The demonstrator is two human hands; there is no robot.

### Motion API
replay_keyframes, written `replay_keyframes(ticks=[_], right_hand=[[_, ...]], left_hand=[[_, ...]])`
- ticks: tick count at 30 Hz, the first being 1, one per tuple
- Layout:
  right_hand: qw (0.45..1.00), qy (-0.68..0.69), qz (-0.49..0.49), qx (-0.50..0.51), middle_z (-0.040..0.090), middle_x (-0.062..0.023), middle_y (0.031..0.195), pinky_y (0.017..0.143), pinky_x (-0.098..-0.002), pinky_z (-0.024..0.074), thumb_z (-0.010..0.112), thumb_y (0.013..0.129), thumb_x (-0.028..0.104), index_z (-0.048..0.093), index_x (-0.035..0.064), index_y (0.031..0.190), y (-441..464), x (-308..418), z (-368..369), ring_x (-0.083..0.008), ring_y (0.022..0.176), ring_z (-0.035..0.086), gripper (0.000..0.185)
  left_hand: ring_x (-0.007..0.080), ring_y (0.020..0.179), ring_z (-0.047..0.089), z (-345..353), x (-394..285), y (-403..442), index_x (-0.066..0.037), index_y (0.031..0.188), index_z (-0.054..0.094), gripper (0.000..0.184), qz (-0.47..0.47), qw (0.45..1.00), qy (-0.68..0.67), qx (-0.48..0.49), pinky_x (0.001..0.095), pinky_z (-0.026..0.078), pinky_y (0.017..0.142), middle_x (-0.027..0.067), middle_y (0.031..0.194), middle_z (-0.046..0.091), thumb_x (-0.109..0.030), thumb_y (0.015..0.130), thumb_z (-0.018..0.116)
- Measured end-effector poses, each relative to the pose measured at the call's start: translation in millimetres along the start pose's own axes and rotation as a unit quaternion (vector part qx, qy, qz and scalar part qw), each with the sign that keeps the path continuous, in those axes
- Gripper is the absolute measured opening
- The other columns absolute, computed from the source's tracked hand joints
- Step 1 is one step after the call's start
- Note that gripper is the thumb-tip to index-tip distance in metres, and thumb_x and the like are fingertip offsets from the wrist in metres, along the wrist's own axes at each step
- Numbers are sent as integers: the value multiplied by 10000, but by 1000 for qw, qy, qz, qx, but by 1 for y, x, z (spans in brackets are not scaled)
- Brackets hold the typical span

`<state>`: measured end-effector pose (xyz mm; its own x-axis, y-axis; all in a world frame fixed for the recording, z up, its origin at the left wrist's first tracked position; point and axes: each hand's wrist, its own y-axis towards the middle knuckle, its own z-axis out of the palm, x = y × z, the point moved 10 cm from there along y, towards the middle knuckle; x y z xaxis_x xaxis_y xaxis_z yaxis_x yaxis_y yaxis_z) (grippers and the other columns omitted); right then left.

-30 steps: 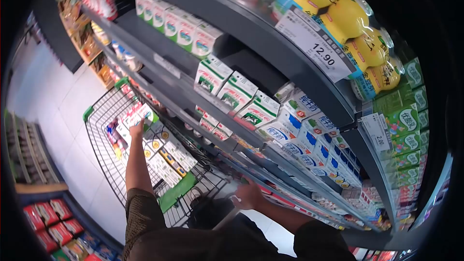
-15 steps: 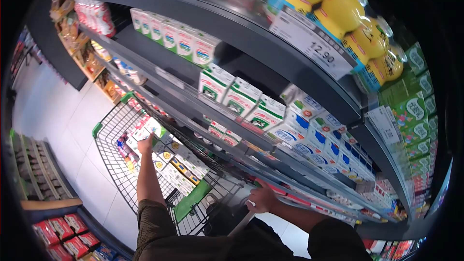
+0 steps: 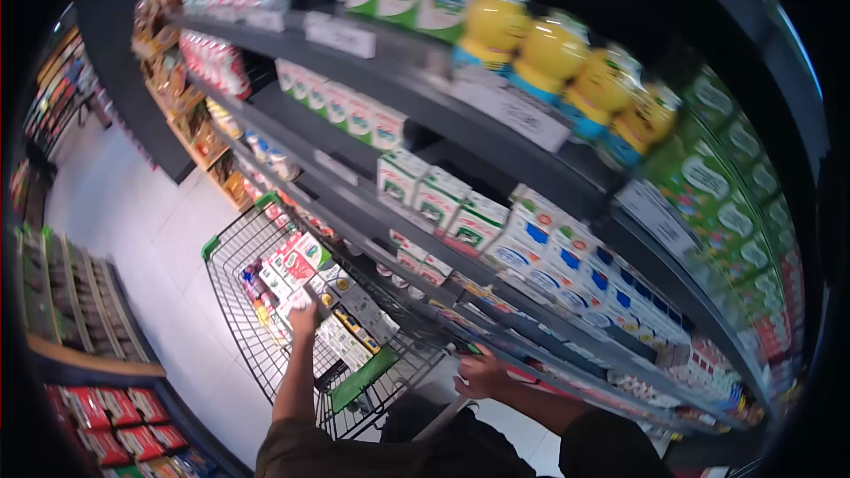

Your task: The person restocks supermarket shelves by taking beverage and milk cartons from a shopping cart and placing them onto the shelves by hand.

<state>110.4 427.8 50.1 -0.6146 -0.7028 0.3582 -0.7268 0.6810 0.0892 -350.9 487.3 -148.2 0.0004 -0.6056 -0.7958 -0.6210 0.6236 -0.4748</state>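
Observation:
A wire shopping cart [image 3: 237, 326] with green corner pieces and a green flap [image 3: 365, 381] holds white, green and red cartons [image 3: 305, 252] and colourful packs [image 3: 258, 294] along its left side. Over the cartons is my left hand [image 3: 303, 312], its fingers closed against something white that is too small and blurred to make out. My right hand [image 3: 481, 373] is wrapped round the cart handle [image 3: 444, 416], close to the shelving. Part of the handle is hidden under the right hand.
Shelving [image 3: 398, 62] runs along the right with milk cartons [image 3: 434, 199], yellow bottles [image 3: 553, 51] and green drink boxes [image 3: 708, 186]. A low display with red packs [image 3: 111, 416] stands at the lower left. Pale floor tiles [image 3: 190, 279] lie left of the cart.
The view has swung, shifting cart and hands right and down in the picture. My left hand has moved back towards me from the red and green carton. My right hand stays on the handle.

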Motion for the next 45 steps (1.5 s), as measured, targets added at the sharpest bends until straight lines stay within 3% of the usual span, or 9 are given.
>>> replay_keyframes(ticks=[3,8,21,26,33,40,41,43,45], right_hand=[[1000,-1,-23,-13,596,-82,763,1080,-558,429,677,835,278,626,114,686,0,8,-7,-303,791,668,228],[998,52,5,-40,604,-98,755,1100,-598,401,627,875,295,645,99,714,-11,0,2,-315,753,656,254],[956,8,-37,-292,631,-77,709,983,-450,392,632,882,384,676,117,604,-30,6,-4,-263,769,620,388],[992,-26,-38,-119,697,-131,822,1072,-564,328,625,904,502,775,76,931,-21,9,25,-287,901,656,453],[999,-10,-3,47,738,-136,786,1244,-625,50,411,1021,542,781,31,738,-35,21,28,-298,864,708,692],[952,-199,-72,220,771,-24,994,1143,-810,26,543,981,389,801,208,986,-28,35,93,-252,1064,690,316],[947,-200,-72,239,768,-26,1021,1126,-822,36,565,964,391,798,223,1002,-30,37,91,-266,1097,680,289],[936,-201,-72,279,762,-30,1077,1092,-846,57,610,931,396,791,254,1035,-34,40,88,-294,1163,661,252],[933,-206,-74,284,760,-30,1088,1085,-853,56,600,938,392,789,250,1036,-36,41,91,-291,1177,653,256]], left_hand=[[230,1002,634,11,76,-22,57,1288,454,585,64,985,-147,59,368,531,833,155,1156,627,-179,851,764],[177,740,615,2,83,-140,46,971,629,259,36,986,-116,118,315,493,653,75,873,641,-185,876,696],[283,1000,572,29,38,-229,116,1254,472,615,217,974,43,40,411,505,891,208,1163,580,-219,837,774],[245,898,542,24,71,-187,129,1196,453,572,187,981,-5,50,393,505,776,172,1061,553,-196,851,772],[170,744,535,19,55,-208,-18,1045,419,424,248,968,20,3,333,514,635,55,867,492,-65,823,777],[139,721,537,30,62,-210,-65,950,486,349,236,967,51,79,307,501,598,0,725,463,-42,756,776],[147,732,555,29,92,-204,-76,1033,543,335,25,967,-229,108,329,510,685,11,785,530,-84,797,780],[163,754,592,69,116,-245,-97,1201,656,356,-385,624,-667,129,372,529,860,34,904,664,-167,878,788],[146,775,538,79,100,-271,-121,1185,624,412,-403,625,-653,145,373,550,874,17,924,601,-191,837,832]])
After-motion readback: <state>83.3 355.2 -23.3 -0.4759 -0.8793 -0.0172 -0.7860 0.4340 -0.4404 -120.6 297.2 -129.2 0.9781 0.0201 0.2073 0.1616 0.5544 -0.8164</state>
